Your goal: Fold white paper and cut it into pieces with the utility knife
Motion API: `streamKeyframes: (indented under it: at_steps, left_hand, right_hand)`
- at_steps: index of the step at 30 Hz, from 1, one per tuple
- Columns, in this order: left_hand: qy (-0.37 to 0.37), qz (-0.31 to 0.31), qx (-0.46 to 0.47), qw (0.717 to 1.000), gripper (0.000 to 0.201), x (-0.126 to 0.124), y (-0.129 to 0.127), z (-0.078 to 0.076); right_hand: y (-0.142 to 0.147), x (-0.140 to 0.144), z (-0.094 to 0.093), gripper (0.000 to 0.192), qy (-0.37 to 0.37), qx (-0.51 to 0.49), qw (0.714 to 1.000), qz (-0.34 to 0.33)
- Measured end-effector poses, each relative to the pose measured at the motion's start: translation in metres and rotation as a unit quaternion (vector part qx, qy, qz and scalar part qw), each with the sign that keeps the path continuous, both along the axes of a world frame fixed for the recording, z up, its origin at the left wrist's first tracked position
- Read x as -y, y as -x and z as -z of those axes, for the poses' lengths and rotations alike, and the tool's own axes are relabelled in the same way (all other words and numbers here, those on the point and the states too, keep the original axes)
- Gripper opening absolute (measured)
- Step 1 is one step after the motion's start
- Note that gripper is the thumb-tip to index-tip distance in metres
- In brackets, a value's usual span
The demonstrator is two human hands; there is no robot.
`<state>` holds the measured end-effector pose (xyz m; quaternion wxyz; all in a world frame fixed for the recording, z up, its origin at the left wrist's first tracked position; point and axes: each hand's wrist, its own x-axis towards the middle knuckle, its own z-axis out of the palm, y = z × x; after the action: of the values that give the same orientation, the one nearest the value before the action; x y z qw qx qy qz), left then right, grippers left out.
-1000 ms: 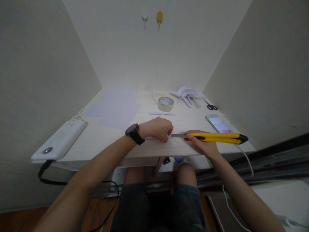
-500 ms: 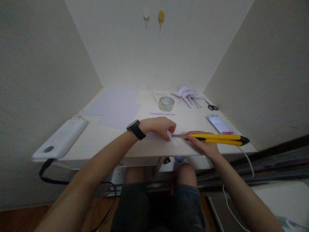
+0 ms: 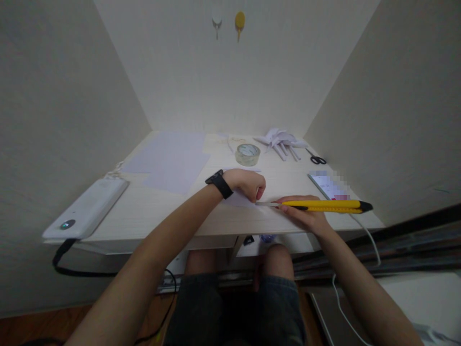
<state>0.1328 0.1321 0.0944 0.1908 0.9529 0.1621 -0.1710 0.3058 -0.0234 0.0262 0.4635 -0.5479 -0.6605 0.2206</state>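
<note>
fingers of the left hand (image 3: 249, 185) curl down, pinning a small white paper strip (image 3: 237, 199) flat on the counter (image 3: 151, 211). right hand (image 3: 306, 216) is wrapped around the yellow utility knife (image 3: 324, 206), its blade tip just at the strip's edge, right beside the left fingertips. looks like the cut is in hand, blade set at the paper. next stroke calls for steady pressure, drawn away from those pinning fingers. tape roll (image 3: 247, 154) and scissors (image 3: 315, 157) sit well beyond.
</note>
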Motion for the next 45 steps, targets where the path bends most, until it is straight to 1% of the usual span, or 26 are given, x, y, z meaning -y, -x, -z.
streamKeyframes:
  at_steps: [3,10,14,20,26,31,38,45]
  left_hand:
    - [0.011,0.002,-0.010,1.000,0.024,-0.002,-0.003,0.003]
    - [0.029,0.003,0.000,1.000,0.022,-0.012,-0.002,0.014]
    - [0.039,0.001,0.003,0.999,0.024,-0.012,-0.001,0.012]
    - [0.053,-0.007,0.013,0.999,0.021,-0.009,0.002,0.008]
    - [0.070,-0.012,0.020,0.997,0.021,-0.011,0.003,0.009]
    - [0.066,-0.011,0.017,0.998,0.025,-0.011,0.004,0.009]
    - [0.072,-0.011,0.022,0.997,0.026,-0.015,0.006,0.012]
    - [0.087,-0.012,0.039,0.995,0.022,-0.018,0.006,0.015]
  right_hand:
    - [-0.001,0.000,0.000,0.023,0.004,0.001,1.000,-0.005]
    - [-0.002,-0.002,0.001,0.025,0.005,0.000,1.000,-0.008]
    - [-0.002,-0.002,0.001,0.022,-0.001,-0.001,1.000,-0.009]
    - [0.000,-0.001,-0.001,0.022,-0.003,0.011,1.000,-0.010]
    - [-0.003,-0.002,0.001,0.024,0.001,0.014,1.000,-0.009]
    - [-0.003,-0.002,0.002,0.021,-0.006,0.008,1.000,-0.012]
    - [-0.002,0.000,0.001,0.025,0.008,0.014,1.000,0.001]
    - [-0.003,-0.001,0.002,0.025,0.003,0.012,1.000,-0.007]
